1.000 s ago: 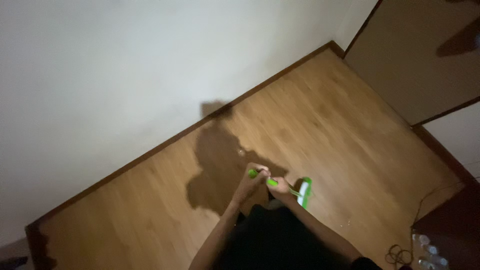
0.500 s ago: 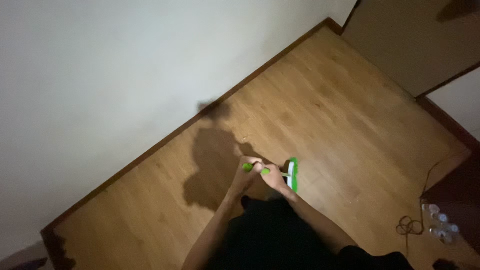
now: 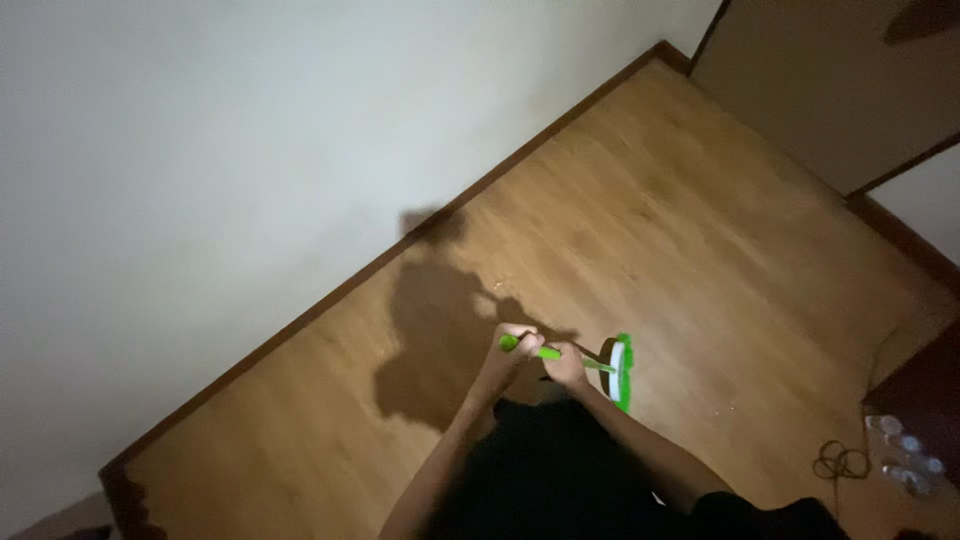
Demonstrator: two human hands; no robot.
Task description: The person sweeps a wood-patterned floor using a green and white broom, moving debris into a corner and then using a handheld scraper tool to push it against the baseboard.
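Observation:
Both of my hands grip a bright green mop handle [image 3: 547,353] in front of my body. My left hand [image 3: 514,346] closes around the top end of the handle. My right hand [image 3: 567,366] holds it just below. The green and white mop head [image 3: 621,372] rests on the wooden floor [image 3: 680,240] to the right of my hands. My dark clothing fills the bottom of the view.
A white wall [image 3: 250,150] with a dark wooden skirting board [image 3: 330,300] runs diagonally on the left. A door [image 3: 830,80] stands at the top right. A coiled dark cable [image 3: 842,460] and several small clear bottles [image 3: 905,452] lie at the bottom right beside dark furniture [image 3: 925,385].
The mop head has slid across the floor, left and then back to the right, while my hands kept their grip on the handle. The view shifted slightly.

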